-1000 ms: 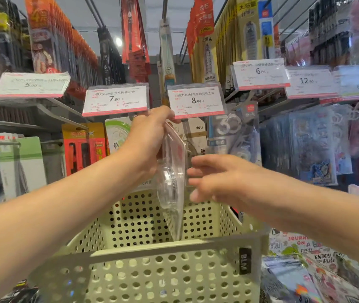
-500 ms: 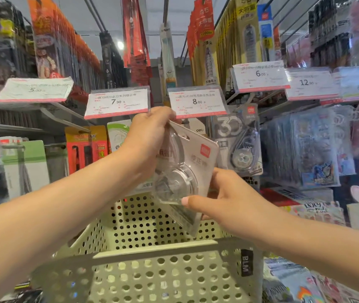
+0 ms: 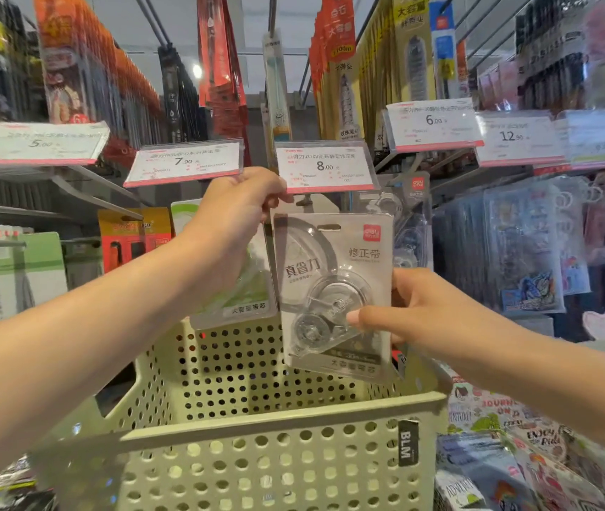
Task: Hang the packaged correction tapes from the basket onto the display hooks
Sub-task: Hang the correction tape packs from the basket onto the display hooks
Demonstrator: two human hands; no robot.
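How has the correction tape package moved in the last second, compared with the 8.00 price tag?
Yes. The correction tape package has turned from edge-on to face the camera and now hangs just below the 8.00 price tag, gripped by the left hand and right hand.

Price tags: 5.00 tag (image 3: pixel 37 143), 7.90 tag (image 3: pixel 185 162), 8.00 tag (image 3: pixel 325 167), 6.00 tag (image 3: pixel 432 121), 12.90 tag (image 3: pixel 513 136). Correction tape pack (image 3: pixel 334 289) reads 修正带, 真省力. Basket (image 3: pixel 256 437) label: BLM. Stickers (image 3: pixel 503 414): JOURNEY, ENJOY.
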